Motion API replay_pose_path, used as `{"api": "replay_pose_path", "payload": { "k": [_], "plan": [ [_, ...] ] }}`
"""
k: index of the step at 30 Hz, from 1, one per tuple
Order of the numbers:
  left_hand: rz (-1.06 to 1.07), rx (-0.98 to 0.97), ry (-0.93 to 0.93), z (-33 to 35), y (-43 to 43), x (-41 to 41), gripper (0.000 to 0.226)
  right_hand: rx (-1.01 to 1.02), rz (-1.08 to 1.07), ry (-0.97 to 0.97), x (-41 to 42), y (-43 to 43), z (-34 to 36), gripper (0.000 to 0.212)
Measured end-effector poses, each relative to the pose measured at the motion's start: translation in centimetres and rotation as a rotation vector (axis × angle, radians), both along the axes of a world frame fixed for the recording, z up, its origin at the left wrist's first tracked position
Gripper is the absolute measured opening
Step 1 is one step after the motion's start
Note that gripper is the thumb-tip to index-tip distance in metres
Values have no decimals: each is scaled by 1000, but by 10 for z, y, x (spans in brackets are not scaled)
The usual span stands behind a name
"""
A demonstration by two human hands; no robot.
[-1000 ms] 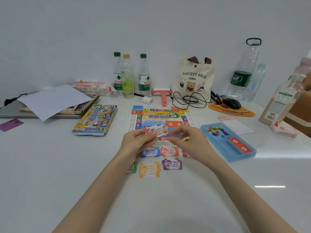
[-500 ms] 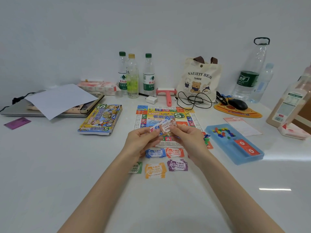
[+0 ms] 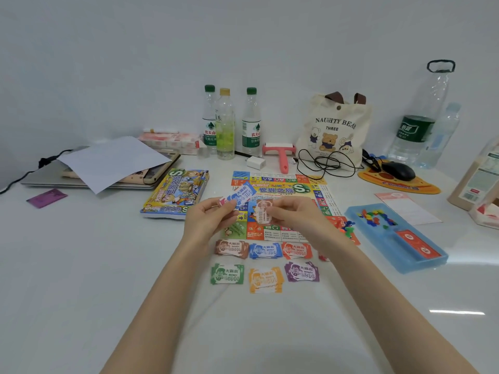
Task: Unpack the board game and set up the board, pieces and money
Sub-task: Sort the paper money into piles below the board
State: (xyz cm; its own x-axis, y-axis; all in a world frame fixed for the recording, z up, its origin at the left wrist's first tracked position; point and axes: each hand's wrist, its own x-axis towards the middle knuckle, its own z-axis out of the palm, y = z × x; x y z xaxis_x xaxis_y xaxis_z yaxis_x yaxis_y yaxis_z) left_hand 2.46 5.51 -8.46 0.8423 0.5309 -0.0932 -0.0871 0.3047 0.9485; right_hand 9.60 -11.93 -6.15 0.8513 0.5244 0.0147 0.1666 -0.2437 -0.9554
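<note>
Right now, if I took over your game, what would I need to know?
Left hand pinches a few notes, blue on top. Right hand pinches one brown note. Both hover over the board, unfolded on the table.
Done: six sorted money piles in front of it.
To do: lay the brown note on the brown pile, sort the other notes, then set out the pieces and red cards lying in the blue tray.

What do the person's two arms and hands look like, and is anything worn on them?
Both arms are bare up to the frame edge: no sleeve, watch or bracelet shows. The left hand and right hand wear no gloves; rings are too small to tell.
</note>
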Motion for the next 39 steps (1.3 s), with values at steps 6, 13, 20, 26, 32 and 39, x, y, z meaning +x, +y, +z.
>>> {"api": "replay_pose_path", "payload": {
  "k": [6, 13, 20, 26, 32, 39],
  "plan": [
    [45, 57, -5, 0, 17, -1, 14, -229, 194, -112, -4, 24, -7, 11],
    [47, 72, -10, -3, 21, -1, 14, -391, 258, -279, -8, 53, -15, 5],
    [57, 77, -13, -4, 24, 0, 17, -507, 276, -381, -6, 65, -21, 15],
    [55, 88, -14, -5, 25, 0, 17, -519, 268, -391, -6, 67, -26, 13],
    [60, 77, -9, -5, 24, -1, 18, -536, 258, -377, -6, 68, -28, 13],
    [46, 107, 6, -5, 25, -4, 15, -376, 1, -446, -6, 58, -24, 9]
  ]
}}
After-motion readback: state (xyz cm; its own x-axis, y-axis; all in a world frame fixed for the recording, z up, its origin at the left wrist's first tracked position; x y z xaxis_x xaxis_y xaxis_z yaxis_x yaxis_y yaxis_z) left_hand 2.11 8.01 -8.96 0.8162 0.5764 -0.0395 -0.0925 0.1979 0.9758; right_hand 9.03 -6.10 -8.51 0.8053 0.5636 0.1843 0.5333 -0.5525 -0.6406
